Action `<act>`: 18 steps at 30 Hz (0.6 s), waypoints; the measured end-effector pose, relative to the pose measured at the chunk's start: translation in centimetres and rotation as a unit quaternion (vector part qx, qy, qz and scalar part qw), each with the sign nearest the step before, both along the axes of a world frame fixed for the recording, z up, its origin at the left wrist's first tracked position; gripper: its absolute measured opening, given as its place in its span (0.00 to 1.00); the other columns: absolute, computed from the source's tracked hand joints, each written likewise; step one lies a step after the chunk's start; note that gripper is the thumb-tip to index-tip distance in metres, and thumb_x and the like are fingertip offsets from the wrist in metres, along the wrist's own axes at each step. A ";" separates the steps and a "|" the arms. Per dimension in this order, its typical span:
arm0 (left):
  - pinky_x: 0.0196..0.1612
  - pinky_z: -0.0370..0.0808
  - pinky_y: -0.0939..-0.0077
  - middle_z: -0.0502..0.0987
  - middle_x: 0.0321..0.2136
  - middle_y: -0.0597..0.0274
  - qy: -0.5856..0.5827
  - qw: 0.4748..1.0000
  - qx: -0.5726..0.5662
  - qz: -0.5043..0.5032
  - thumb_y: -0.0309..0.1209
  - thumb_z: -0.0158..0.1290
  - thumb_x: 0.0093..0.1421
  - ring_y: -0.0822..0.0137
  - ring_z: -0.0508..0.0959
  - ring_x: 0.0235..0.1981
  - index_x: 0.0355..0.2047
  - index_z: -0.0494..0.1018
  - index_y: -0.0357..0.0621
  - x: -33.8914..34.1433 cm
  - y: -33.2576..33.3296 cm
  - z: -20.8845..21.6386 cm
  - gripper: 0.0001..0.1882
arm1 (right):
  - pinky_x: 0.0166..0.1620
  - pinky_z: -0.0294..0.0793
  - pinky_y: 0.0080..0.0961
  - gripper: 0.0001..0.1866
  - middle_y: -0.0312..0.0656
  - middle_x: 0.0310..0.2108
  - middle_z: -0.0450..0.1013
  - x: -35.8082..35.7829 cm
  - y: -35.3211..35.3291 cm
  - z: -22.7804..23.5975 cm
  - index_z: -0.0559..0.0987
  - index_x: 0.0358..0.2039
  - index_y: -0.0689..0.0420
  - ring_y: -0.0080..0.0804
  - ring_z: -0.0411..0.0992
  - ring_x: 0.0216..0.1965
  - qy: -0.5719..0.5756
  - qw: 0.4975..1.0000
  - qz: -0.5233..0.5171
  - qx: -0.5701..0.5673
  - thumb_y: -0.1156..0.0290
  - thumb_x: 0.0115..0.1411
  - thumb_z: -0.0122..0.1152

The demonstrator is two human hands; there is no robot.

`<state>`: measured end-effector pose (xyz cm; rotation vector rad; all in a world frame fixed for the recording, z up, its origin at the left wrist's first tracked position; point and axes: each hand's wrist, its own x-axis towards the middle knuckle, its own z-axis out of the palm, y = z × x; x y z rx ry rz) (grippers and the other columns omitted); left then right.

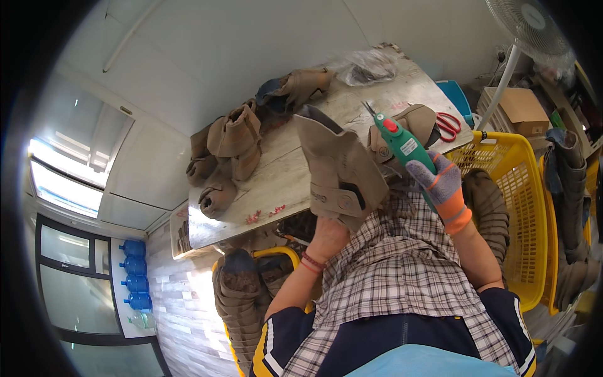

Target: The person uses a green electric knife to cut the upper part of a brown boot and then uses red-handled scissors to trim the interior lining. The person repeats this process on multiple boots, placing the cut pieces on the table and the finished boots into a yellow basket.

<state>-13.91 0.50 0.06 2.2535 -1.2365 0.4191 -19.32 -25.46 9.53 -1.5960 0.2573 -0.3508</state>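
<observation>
My bare left hand (330, 239) is closed around the lower end of a taupe shoe upper (336, 169), raised in front of me at the table's near edge. The upper has a dark lining, a strap with a round emblem and a dark slot. In my right hand (443, 188), which wears a grey and orange glove, is a green handheld power tool (402, 139) with a red button. Its thin metal tip points up and left, apart from the upper. Behind the tool, another taupe upper (414, 122) lies on the table beside red-handled scissors (448, 127).
More uppers (235, 132) lie at the left and back of the worn table (282, 182), with clear plastic wrap (369, 68) behind. Yellow baskets (524, 251) with stacked uppers stand right; another stack (239, 295) sits low left. A white fan (527, 25) and cardboard box (518, 113) are far right.
</observation>
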 end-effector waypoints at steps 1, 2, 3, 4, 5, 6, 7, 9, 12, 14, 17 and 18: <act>0.56 0.64 0.52 0.72 0.46 0.42 -0.086 0.996 0.011 -0.002 0.21 0.50 0.46 0.40 0.67 0.51 0.44 0.74 0.36 1.2 0.1 1.3 0.21 | 0.24 0.66 0.14 0.21 0.32 0.22 0.72 -0.2 -0.7 -0.3 0.77 0.38 0.63 0.14 0.66 0.21 -0.008 1.000 -0.017 0.007 0.57 0.53 0.68; 0.56 0.63 0.51 0.70 0.47 0.38 -0.066 0.998 -0.002 0.017 0.18 0.48 0.44 0.37 0.66 0.51 0.41 0.73 0.32 2.5 0.9 1.9 0.21 | 0.23 0.65 0.14 0.21 0.32 0.21 0.71 -0.5 -1.4 -0.6 0.77 0.38 0.63 0.14 0.66 0.20 -0.017 0.999 -0.030 0.015 0.57 0.54 0.68; 0.56 0.63 0.51 0.69 0.45 0.35 -0.042 0.996 0.046 0.057 0.16 0.47 0.42 0.36 0.66 0.50 0.37 0.73 0.29 5.0 3.6 -0.5 0.18 | 0.23 0.65 0.14 0.21 0.31 0.21 0.71 -0.9 -1.8 -0.4 0.77 0.37 0.63 0.13 0.66 0.20 -0.025 0.999 -0.037 -0.001 0.58 0.54 0.68; 0.54 0.64 0.53 0.69 0.40 0.33 -0.031 0.995 0.004 0.097 0.16 0.47 0.44 0.36 0.66 0.48 0.38 0.71 0.27 6.5 3.5 1.3 0.17 | 0.23 0.65 0.14 0.20 0.31 0.21 0.70 -1.3 -2.5 -0.9 0.77 0.37 0.63 0.14 0.65 0.19 -0.031 0.998 -0.046 -0.003 0.57 0.55 0.67; 0.53 0.64 0.56 0.68 0.41 0.36 -0.076 0.980 -0.037 0.180 0.18 0.49 0.47 0.38 0.65 0.50 0.43 0.68 0.27 7.7 3.5 2.0 0.20 | 0.23 0.65 0.15 0.20 0.32 0.20 0.70 -1.7 -2.9 -0.9 0.77 0.37 0.63 0.15 0.65 0.19 -0.035 0.998 -0.055 0.003 0.57 0.56 0.66; 0.54 0.64 0.56 0.67 0.44 0.38 -0.082 0.970 -0.071 0.217 0.19 0.50 0.48 0.39 0.65 0.51 0.44 0.67 0.28 7.9 2.7 2.7 0.20 | 0.23 0.65 0.16 0.19 0.32 0.20 0.70 -2.3 -3.3 -1.0 0.77 0.36 0.62 0.15 0.65 0.19 -0.039 0.997 -0.069 0.008 0.57 0.56 0.65; 0.55 0.63 0.57 0.66 0.47 0.39 -0.091 0.957 -0.104 0.254 0.21 0.51 0.49 0.40 0.64 0.52 0.46 0.67 0.29 7.9 1.9 3.8 0.21 | 0.24 0.66 0.17 0.20 0.32 0.21 0.69 -2.9 -3.8 -1.3 0.77 0.37 0.62 0.17 0.65 0.20 -0.036 0.996 -0.080 0.004 0.56 0.57 0.64; 0.58 0.61 0.56 0.63 0.53 0.43 -0.056 0.961 -0.122 0.240 0.24 0.55 0.50 0.43 0.63 0.55 0.48 0.66 0.32 8.6 0.1 2.6 0.24 | 0.26 0.67 0.20 0.20 0.32 0.23 0.69 -4.0 -4.5 -2.2 0.76 0.39 0.60 0.20 0.67 0.21 -0.030 0.994 -0.103 -0.003 0.55 0.59 0.61; 0.59 0.59 0.55 0.62 0.53 0.48 0.036 0.990 -0.085 0.105 0.31 0.63 0.47 0.47 0.61 0.56 0.50 0.66 0.39 10.1 -4.9 -4.2 0.30 | 0.26 0.66 0.20 0.20 0.33 0.21 0.68 -4.7 -4.9 -2.7 0.76 0.38 0.61 0.20 0.66 0.21 -0.013 0.995 -0.097 0.008 0.54 0.59 0.61; 0.55 0.60 0.54 0.66 0.48 0.52 0.026 0.994 -0.080 0.067 0.34 0.66 0.43 0.51 0.61 0.55 0.44 0.70 0.41 11.7 -8.8 -6.0 0.28 | 0.25 0.66 0.19 0.19 0.33 0.22 0.69 -4.9 -5.1 -3.0 0.76 0.37 0.61 0.19 0.67 0.20 -0.006 0.995 -0.096 -0.003 0.56 0.58 0.63; 0.51 0.65 0.61 0.70 0.45 0.57 0.095 0.991 -0.096 -0.013 0.35 0.67 0.43 0.56 0.65 0.50 0.35 0.70 0.41 13.7 -11.2 -5.3 0.22 | 0.24 0.66 0.19 0.19 0.34 0.22 0.70 -5.3 -5.2 -3.3 0.76 0.36 0.61 0.18 0.67 0.20 0.001 0.994 -0.107 -0.008 0.57 0.57 0.64; 0.48 0.66 0.63 0.72 0.42 0.58 0.127 0.985 -0.115 0.004 0.34 0.67 0.44 0.58 0.67 0.46 0.33 0.70 0.41 13.5 -11.4 -5.1 0.20 | 0.24 0.66 0.19 0.19 0.34 0.22 0.70 -5.5 -5.1 -3.3 0.76 0.36 0.61 0.19 0.67 0.20 0.003 0.994 -0.111 -0.008 0.57 0.57 0.65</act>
